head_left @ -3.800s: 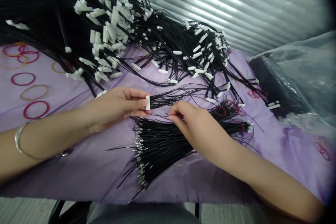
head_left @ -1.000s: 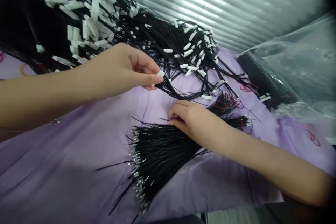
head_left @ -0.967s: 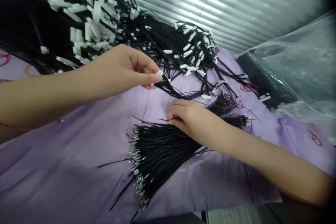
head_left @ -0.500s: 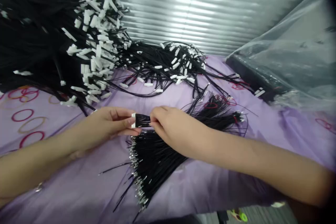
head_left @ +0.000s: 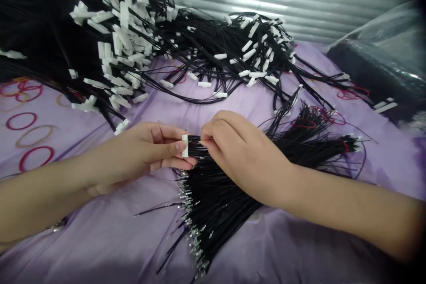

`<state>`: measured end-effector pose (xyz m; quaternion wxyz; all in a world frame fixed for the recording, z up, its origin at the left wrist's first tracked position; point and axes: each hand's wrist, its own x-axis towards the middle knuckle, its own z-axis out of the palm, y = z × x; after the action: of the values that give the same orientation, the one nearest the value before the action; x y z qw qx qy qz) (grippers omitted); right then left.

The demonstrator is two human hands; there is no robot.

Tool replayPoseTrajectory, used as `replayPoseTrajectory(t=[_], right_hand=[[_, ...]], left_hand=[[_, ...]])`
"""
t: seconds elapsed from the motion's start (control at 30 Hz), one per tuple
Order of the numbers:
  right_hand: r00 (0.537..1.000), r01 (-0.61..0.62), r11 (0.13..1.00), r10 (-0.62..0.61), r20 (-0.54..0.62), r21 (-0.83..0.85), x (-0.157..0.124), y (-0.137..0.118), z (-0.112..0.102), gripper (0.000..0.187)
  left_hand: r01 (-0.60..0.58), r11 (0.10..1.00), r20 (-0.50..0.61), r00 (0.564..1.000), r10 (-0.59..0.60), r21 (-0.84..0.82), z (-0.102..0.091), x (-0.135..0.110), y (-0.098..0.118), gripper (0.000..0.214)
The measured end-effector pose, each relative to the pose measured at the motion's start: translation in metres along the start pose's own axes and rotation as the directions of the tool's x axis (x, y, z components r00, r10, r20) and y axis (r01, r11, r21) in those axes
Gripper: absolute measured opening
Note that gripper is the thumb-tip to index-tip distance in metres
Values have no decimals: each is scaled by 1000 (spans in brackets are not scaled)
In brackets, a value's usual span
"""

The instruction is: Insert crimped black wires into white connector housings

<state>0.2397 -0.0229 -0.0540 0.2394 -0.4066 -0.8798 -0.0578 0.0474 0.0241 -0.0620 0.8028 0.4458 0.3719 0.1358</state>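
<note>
My left hand (head_left: 163, 146) pinches a small white connector housing (head_left: 185, 145) between thumb and fingers. Several thin black wires run out of the housing's right side. Close to it, my right hand (head_left: 236, 151) is closed with its thumb and index fingertips on these black wires (head_left: 195, 146). Under and beside both hands lies a fanned bundle of loose black wires (head_left: 213, 213). Silvery metal terminals (head_left: 189, 217) line the bundle's left edge. How many wires my right fingertips hold is hidden.
A large heap of black cables with white connectors (head_left: 123, 40) fills the upper left, and a smaller pile (head_left: 246, 53) lies behind my hands. Rubber bands (head_left: 36, 158) lie on the purple cloth (head_left: 116, 230). A clear plastic bag (head_left: 382, 57) is at right, before a ridged metallic surface (head_left: 286, 0).
The view has shifted, so the piles and wire bundle appear further right. My left hand still grips the housing, and my right fingers remain on the wires close to it.
</note>
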Motion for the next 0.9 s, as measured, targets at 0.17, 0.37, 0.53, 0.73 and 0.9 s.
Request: replayPoseTrajectory(t=[0.17, 0.37, 0.53, 0.73, 0.9], right_hand=[[1000, -8, 1000, 8, 1, 19, -3, 0, 2, 16], [993, 115, 990, -114, 19, -85, -1, 4, -1, 20], [968, 245, 961, -237, 77, -130, 1, 8, -4, 35], [959, 279, 942, -281, 16, -188, -1, 10, 0, 37], [955, 285, 934, -296, -21, -217, -1, 10, 1, 35]], left_hand=[[-18, 1000, 16, 1000, 18, -11, -2, 1, -2, 6], [-28, 1000, 26, 999, 28, 3, 0, 1, 0, 6], [-26, 1000, 20, 999, 26, -3, 1, -1, 0, 13], [4, 1000, 29, 1000, -3, -22, -2, 0, 0, 12], [13, 1000, 17, 1000, -13, -15, -1, 1, 2, 9]])
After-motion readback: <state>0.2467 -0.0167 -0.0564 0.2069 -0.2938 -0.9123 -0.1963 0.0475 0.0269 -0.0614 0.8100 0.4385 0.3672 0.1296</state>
